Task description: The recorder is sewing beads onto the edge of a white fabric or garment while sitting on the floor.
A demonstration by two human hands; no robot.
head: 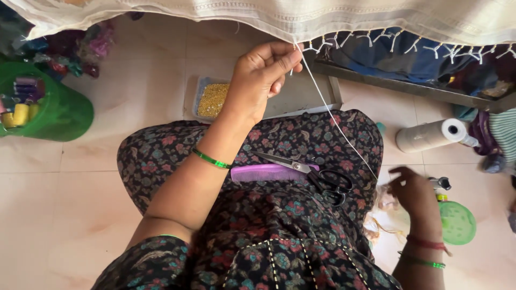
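While the left hand [263, 75] is pinching the fringe [376, 40], the right hand [411, 188] is drawing thread [336, 123] taut, fingers half-curled; knotting probably needs steady tension.

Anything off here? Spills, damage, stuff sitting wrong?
No spills or damage. The oddest thing is the black-handled scissors, lying loose on the lap, blades slightly parted, across a purple comb. The left hand pinches white thread at the fringed cloth; the right hand reaches floorward.

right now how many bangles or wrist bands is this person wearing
3: a green bangle on the left wrist, a red band and a green bangle on the right wrist. More may be out of frame.
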